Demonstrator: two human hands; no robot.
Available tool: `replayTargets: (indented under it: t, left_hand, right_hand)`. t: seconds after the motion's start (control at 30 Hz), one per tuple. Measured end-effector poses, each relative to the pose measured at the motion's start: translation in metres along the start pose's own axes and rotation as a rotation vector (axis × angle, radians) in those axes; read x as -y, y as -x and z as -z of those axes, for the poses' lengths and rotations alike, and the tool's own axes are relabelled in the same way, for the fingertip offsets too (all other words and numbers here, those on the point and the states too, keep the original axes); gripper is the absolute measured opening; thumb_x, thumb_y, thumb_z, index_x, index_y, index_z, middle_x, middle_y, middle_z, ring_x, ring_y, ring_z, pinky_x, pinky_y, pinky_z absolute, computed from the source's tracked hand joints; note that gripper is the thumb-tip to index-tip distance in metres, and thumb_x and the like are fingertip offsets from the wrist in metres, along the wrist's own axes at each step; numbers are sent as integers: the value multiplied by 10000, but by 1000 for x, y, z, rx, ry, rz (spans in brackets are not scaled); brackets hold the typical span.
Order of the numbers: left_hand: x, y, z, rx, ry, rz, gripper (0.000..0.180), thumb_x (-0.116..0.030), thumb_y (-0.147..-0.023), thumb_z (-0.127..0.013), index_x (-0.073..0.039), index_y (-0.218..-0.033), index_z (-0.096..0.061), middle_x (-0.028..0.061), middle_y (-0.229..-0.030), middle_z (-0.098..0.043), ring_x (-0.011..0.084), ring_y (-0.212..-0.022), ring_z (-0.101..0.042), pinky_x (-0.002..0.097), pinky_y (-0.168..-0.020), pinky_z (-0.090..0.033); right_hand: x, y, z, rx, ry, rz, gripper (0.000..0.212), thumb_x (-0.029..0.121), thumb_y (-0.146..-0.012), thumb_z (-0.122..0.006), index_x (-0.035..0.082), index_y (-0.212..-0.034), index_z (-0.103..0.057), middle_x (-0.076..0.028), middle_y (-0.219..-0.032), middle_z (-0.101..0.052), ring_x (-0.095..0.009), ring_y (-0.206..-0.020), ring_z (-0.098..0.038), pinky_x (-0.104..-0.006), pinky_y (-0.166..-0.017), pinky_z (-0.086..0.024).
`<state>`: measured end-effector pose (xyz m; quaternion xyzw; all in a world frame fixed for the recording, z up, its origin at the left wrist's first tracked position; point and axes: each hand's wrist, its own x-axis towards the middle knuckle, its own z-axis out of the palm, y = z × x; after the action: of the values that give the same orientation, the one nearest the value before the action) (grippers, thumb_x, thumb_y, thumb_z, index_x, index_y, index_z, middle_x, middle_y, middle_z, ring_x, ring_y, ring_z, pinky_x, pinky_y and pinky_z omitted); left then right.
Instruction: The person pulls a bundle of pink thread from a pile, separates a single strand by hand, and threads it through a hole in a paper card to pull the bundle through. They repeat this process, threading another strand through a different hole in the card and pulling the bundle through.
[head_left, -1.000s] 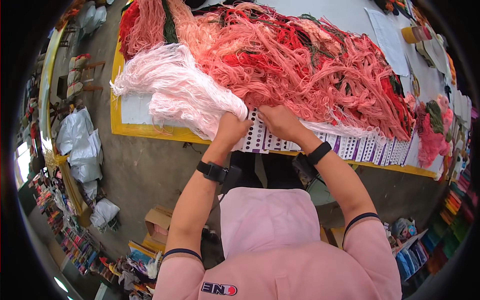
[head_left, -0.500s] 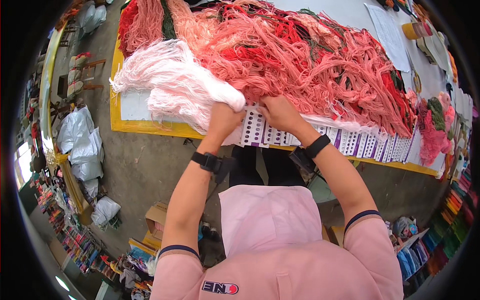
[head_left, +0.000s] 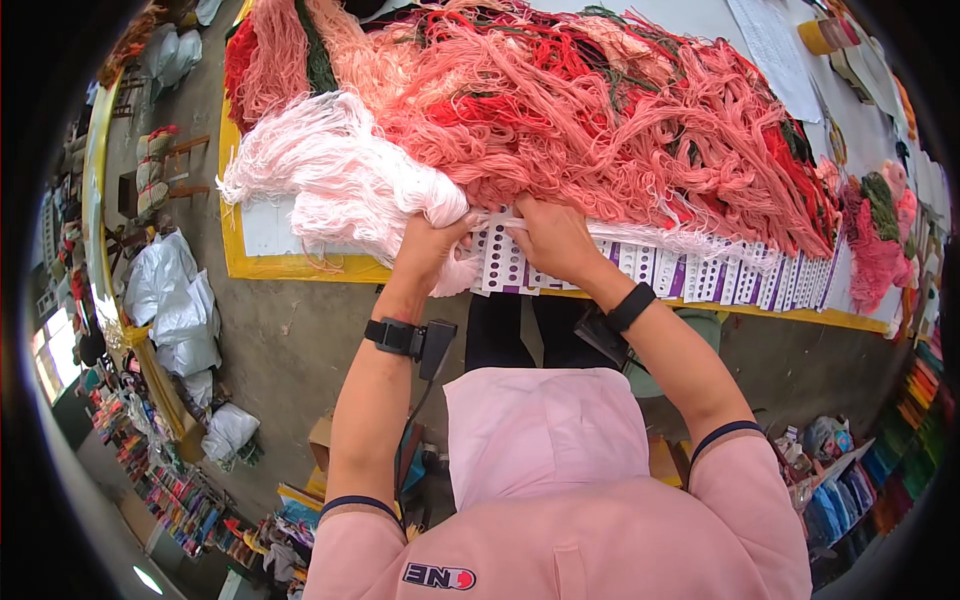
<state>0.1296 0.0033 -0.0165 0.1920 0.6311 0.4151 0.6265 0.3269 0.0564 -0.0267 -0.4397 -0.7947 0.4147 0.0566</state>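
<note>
A pale pink-white skein of thread [head_left: 330,165] lies over the table's near left edge. My left hand [head_left: 428,245] is closed around its gathered right end, and part of it hangs below the fingers. Just to the right, my right hand [head_left: 556,238] pinches pale strands at the top of a white punched card [head_left: 497,262]. Its fingertips are partly hidden. More punched cards [head_left: 690,275] stretch in a row along the front edge to the right, with pale threads across their tops. Behind both hands rises a tangled heap of coral thread [head_left: 600,150], mixed with red and dark green.
Yellow tape [head_left: 300,268] borders the white table. A paper sheet [head_left: 770,60] and a yellow cone [head_left: 828,36] sit at the far right, beyond a pink and green bundle [head_left: 880,240]. White plastic sacks [head_left: 170,290] stand on the floor at left.
My left hand has shifted slightly left and down with the skein's end, opening a small gap from the right hand. Pale strands now show across that gap. The right hand stays by the card.
</note>
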Motion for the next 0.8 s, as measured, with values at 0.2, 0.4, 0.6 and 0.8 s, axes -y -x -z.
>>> replayTargets:
  t: [0.2,0.4,0.6,0.8]
  left_hand:
    - [-3,0,3,75,26,66,226,-40,-815,-717,18,-1023,-650,44,-878,-673,97,-662,-565,244,-587,-464]
    - [7,12,0,311,12,197,391,-56,-842,-642,-15,-1228,-603,38,-851,-610,131,-712,-557,271,-662,-459]
    - [13,8,-1,468,-965,-713,423,-38,-779,-637,-111,-1194,-608,130,-1142,-593,347,-1099,-524,435,-985,-392]
    - [14,-8,5,483,-763,-486,388,-22,-801,-628,-86,-1184,-620,70,-1007,-635,264,-970,-591,395,-891,-462]
  right_hand:
    - [-1,2,-5,-55,-16,11,271,168,-831,-649,10,-1021,-536,-232,-865,-658,-438,-835,-627,-521,-728,-478]
    - [-11,3,-11,-126,-54,41,213,162,-873,-605,27,-1003,-504,-185,-817,-655,-403,-758,-634,-491,-683,-475]
    - [-15,-1,-4,-73,-402,-107,272,227,-873,-602,10,-1007,-505,-231,-793,-644,-427,-779,-627,-510,-698,-463]
    - [-7,-10,-4,-77,-118,3,169,181,-820,-582,26,-879,-613,-208,-800,-657,-406,-789,-636,-493,-719,-483]
